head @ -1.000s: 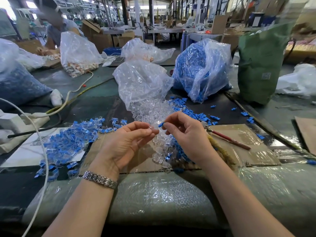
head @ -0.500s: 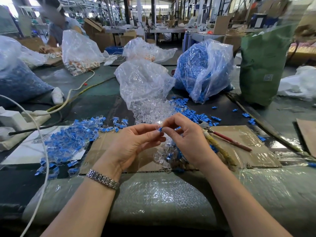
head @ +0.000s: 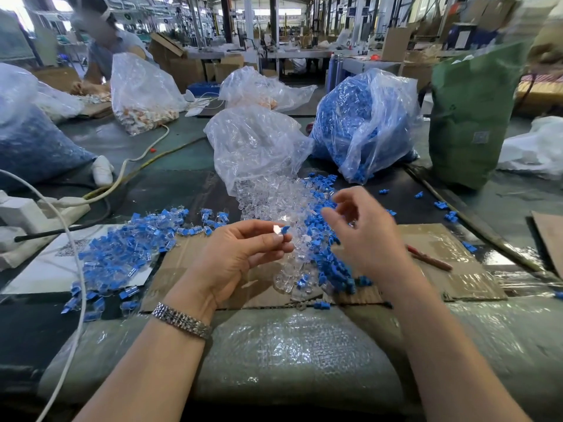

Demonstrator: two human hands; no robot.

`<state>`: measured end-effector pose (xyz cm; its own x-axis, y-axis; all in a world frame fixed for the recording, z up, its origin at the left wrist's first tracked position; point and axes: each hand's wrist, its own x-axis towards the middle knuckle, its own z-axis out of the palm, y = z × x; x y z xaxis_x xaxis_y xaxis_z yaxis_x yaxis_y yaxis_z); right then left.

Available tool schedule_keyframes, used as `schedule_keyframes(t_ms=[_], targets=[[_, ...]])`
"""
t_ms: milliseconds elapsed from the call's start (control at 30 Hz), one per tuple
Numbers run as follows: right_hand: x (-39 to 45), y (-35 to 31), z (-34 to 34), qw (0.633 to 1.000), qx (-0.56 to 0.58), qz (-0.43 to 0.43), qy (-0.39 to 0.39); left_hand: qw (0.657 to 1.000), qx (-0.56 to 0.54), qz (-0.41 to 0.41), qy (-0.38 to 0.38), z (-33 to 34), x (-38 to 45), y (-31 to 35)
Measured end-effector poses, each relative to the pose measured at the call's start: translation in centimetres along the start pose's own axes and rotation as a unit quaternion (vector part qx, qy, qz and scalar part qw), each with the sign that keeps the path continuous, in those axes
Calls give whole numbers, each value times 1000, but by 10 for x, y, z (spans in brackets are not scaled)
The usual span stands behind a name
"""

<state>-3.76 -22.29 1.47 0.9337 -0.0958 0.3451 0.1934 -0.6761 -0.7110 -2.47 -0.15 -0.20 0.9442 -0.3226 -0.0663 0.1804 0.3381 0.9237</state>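
Observation:
My left hand [head: 240,254] pinches a small clear-and-blue plastic piece [head: 281,230] between thumb and fingertips, above the cardboard sheet [head: 432,263]. My right hand [head: 362,229] hovers to its right, blurred, fingers loosely spread over the heap of loose clear shells [head: 271,199] and blue inserts [head: 323,220]; whether it holds anything is unclear. A pile of joined clear-and-blue pieces [head: 122,254] lies at the left on a white sheet.
An open clear bag [head: 256,147] spills shells toward me. A bag of blue parts [head: 362,123] and a green sack [head: 469,117] stand behind right. A white cable [head: 70,239], a power strip [head: 21,208] and a red-handled tool [head: 429,260] lie nearby. Another person works at the far left.
My hands were together, pressing a blue insert into a clear shell. Now my right hand has pulled away to the right, leaving the piece in my left hand.

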Motion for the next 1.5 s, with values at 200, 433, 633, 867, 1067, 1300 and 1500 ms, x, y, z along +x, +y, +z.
schedule_keyframes(t_ms=[200,433,633,867,1067,1300,1500], targets=[[13,29,-35,910,-335,217,-113,1000,-24,6,2,-1,0,0],[18,18,-38,921,-329,172,-123,999,-31,24,25,1,-1,2],[10,-18,-49,957,30,196,-214,997,-61,22,29,-1,-1,3],[-2,-54,-21,920,17,141,-365,998,-37,44,29,-1,0,2],[-1,-58,-16,914,22,135,-381,998,-19,57,29,-1,2,1],[-2,-53,-7,915,34,129,-382,998,-16,47,29,-1,2,-2],[-9,-50,2,933,-11,120,-340,998,9,48,37,2,2,-5]])
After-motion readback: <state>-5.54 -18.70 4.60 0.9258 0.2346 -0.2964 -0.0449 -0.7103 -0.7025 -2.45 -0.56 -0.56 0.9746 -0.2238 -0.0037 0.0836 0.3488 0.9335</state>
